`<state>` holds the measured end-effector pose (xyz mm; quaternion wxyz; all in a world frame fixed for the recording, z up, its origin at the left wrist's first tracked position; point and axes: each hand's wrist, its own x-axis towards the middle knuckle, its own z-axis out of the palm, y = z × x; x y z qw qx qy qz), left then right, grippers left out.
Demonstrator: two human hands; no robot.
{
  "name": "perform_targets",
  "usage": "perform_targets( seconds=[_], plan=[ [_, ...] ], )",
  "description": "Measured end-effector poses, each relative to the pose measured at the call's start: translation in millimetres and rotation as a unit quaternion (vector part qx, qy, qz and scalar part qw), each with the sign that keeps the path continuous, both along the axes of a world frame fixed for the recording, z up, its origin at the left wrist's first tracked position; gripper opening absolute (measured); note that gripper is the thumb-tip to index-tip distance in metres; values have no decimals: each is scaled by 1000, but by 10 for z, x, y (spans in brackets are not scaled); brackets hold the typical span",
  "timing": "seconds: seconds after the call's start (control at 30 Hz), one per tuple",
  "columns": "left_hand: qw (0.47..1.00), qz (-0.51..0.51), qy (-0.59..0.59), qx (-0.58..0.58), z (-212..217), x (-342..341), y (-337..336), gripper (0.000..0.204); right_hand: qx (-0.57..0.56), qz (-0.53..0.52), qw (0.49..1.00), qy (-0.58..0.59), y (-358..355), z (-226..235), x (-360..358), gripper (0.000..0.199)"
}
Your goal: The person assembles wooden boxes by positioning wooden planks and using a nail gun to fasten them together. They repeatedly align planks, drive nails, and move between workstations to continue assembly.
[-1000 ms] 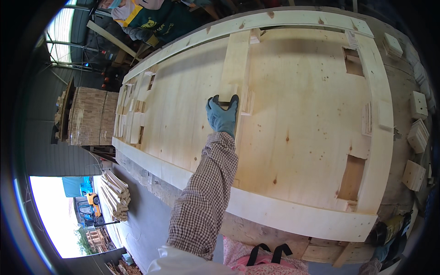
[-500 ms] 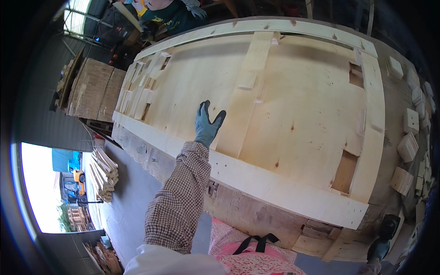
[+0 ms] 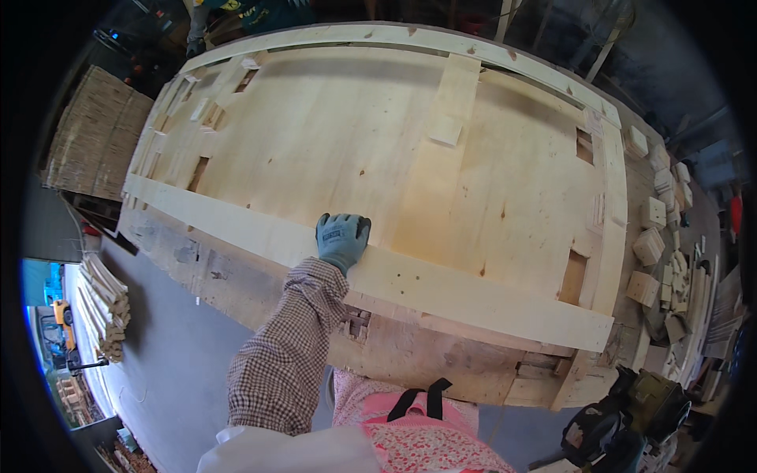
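A large pale plywood panel lies on the worktable, framed by wooden boards. My left hand, in a grey-blue glove with dark fingertips, is closed over the inner edge of the long front board. Its fingers curl down out of sight. A wide crosspiece runs front to back across the panel, with a small wood block on it. At the lower right, my right hand shows as a dark glove, partly hidden, closed at a bulky black and olive tool whose kind is unclear.
Several wood blocks lie along the table's right side. Short slats and blocks sit at the panel's left end. A brick-like stack stands at the left, with a pile of timber on the floor. Another person is beyond the far edge.
My left hand has come down from above the panel and closed on the front board. The tool at the lower right has come further into view. The whole view has shifted.
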<state>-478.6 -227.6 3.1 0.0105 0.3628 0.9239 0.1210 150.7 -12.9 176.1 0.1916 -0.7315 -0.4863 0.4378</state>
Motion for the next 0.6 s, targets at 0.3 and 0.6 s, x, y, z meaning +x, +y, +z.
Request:
perform_targets(
  seconds=[0.3,0.6],
  plan=[
    [996,21,-73,54,-6,-17,44,18,-84,144,961,222,-41,901,-2571,24],
    [992,17,-121,39,118,-112,53,18,-90,322,922,196,371,747,-5111,20]
  ],
)
